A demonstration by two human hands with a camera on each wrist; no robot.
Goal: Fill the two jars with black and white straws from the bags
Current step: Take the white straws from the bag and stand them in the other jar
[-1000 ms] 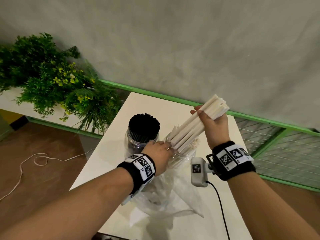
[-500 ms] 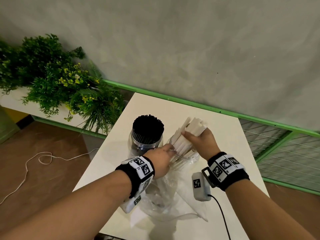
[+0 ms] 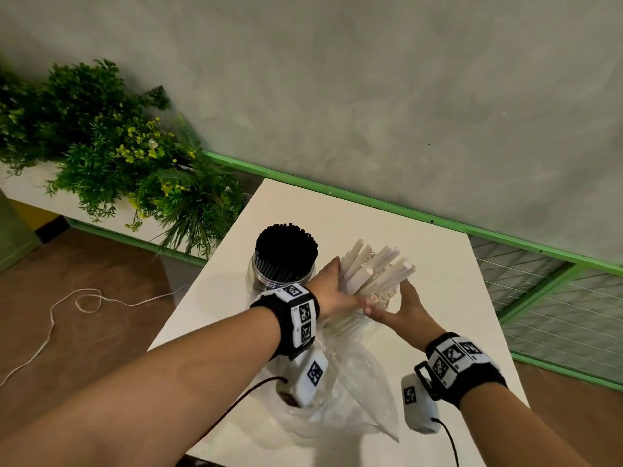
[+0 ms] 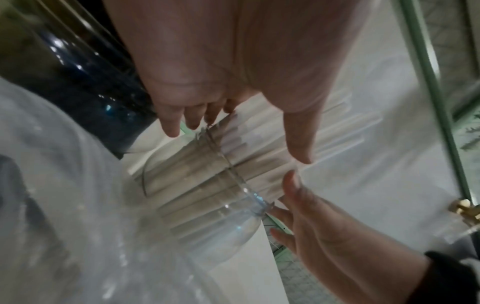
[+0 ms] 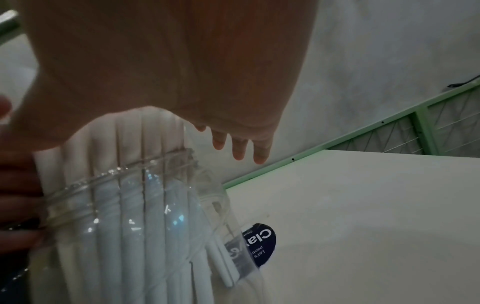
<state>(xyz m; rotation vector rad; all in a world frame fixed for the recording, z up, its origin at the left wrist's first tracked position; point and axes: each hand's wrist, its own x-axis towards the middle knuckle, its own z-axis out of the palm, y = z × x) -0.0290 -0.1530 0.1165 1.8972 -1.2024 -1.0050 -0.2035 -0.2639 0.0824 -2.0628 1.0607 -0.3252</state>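
Both hands are in on the white straws (image 3: 374, 274) now, which stand fanned and uneven in the right jar (image 5: 145, 205), tops splaying toward the far right, on the table (image 3: 421, 237) just right of the left jar (image 3: 269, 281), which is already packed with black straws (image 3: 286, 246). The left hand (image 3: 332, 288) lies flat along the bundle's left side, fingers straight and together, while the right hand (image 3: 401, 306) comes in from the near right with fingers spread and straight, cupping the other side; neither is pinching anything, they're simply pressing. From the left wrist view the jar's rim (image 4: 233, 174) shows the straws crowding the mouth, and I can't tell whether every one has dropped to the bottom. So this looks like the gathering step: squeeze the fan gently inward from both sides at once, keep the palms high on the stalks, then tap the tops down so the ends level out. Press evenly, because a lopsided shove could tip this light clear jar toward its neighbour or pop a straw over the rim. The empty bags (image 3: 354, 392) lie crumpled at the near edge, touching the jar's base, so they're worth watching: plastic underfoot lets a jar slide
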